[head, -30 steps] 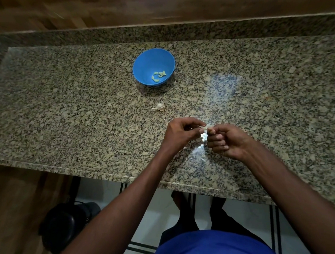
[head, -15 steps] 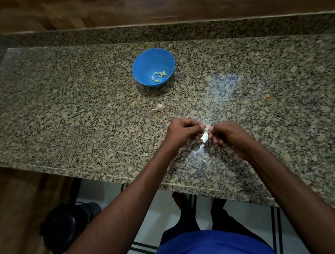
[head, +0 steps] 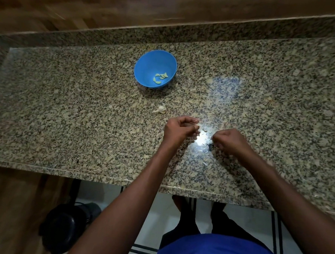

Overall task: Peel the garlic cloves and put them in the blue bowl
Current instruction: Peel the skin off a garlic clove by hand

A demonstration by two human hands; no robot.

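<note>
Garlic clove (head: 197, 126): I am seeing only a pale bit of it peeking out at the fingertips of my left hand (head: 180, 130), whose fingers are curling round and pinching it just above the counter (head: 69, 120). My right hand (head: 228, 139) is sitting just to the right of it, apart from the left hand, with its fingers curled under; it is blurred, and I cannot tell whether it is pinching a scrap of skin or nothing at all. A bright glare is lying on the stone between the two hands, washing out whatever small flakes are there.

A little farther away and to the left of my left hand, another piece of garlic (head: 161, 108), whitish and still in its skin, is lying on the counter by itself. Beyond that, well apart from both hands, the blue bowl (head: 146, 66) is standing upright on the counter, holding a few peeled cloves (head: 160, 78) that are gathering at its bottom toward the right side.

The counter is speckled granite, running left to right, with a raised strip along its far edge and wood behind that.
</note>
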